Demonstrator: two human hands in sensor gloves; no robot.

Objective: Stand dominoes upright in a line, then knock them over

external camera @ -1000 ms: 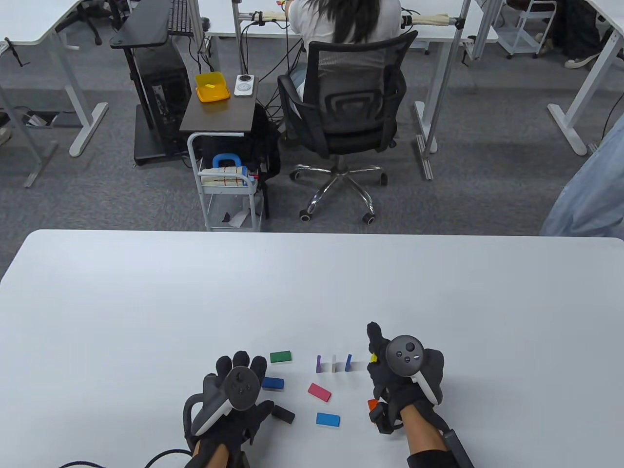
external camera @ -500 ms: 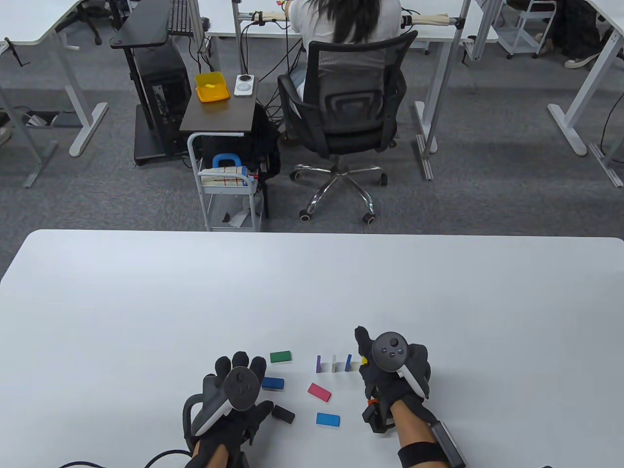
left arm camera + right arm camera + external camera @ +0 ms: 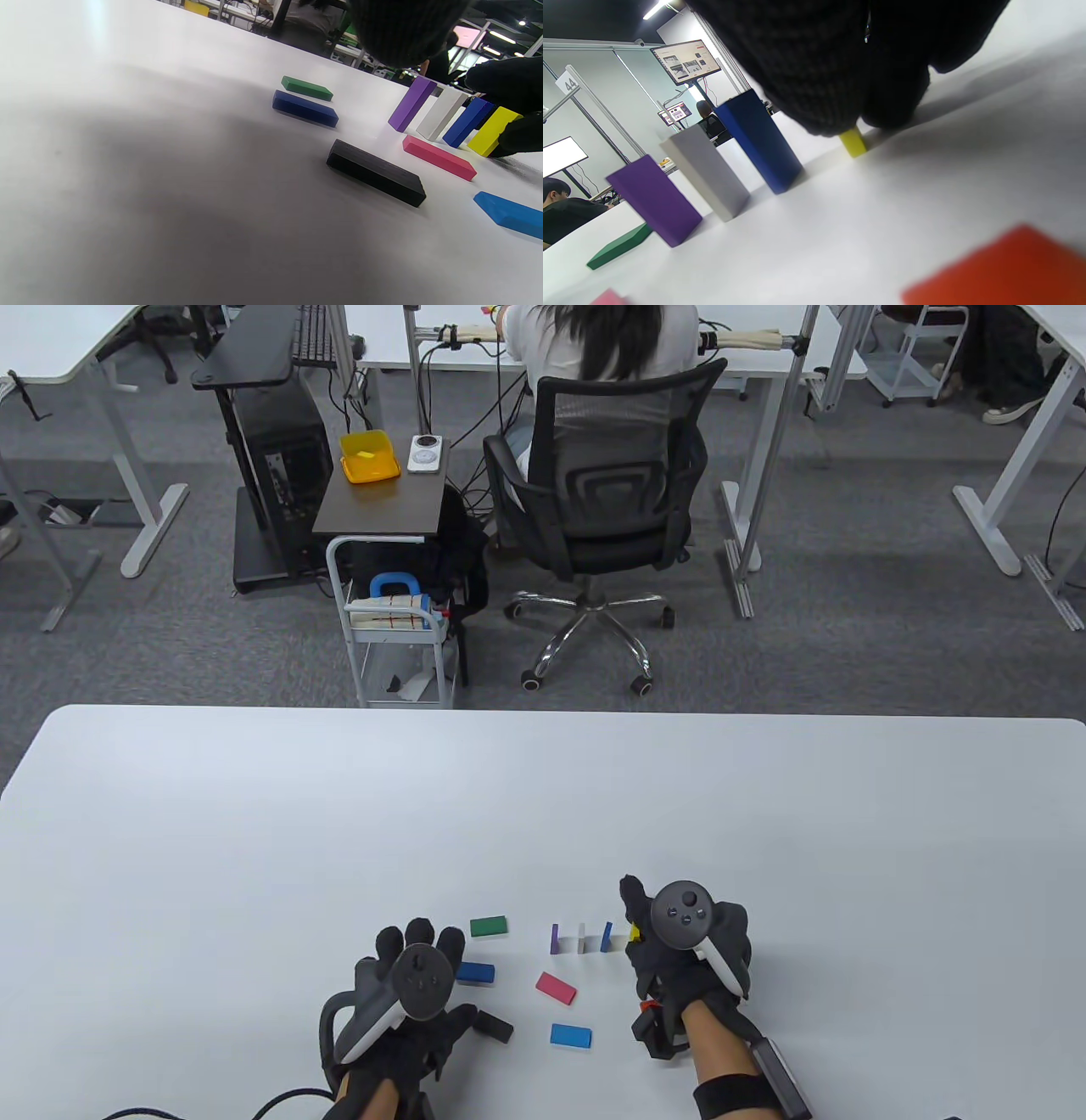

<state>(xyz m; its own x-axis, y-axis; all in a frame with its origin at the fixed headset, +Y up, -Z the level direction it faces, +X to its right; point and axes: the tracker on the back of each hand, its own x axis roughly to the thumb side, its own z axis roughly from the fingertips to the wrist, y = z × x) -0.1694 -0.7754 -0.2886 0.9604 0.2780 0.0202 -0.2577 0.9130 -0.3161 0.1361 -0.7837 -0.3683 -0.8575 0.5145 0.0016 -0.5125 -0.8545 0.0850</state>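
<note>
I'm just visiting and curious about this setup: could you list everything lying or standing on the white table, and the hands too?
Standing dominoes: four in a row; purple, white, blue, yellow at the right end.
Flat dominoes: green and dark blue on the left; black by the left hand; pink, light blue in the middle; orange under the right wrist.
Table: one, white.
Left hand: resting on the table, holding nothing.
Right hand: fingers pinching the yellow domino.
</note>
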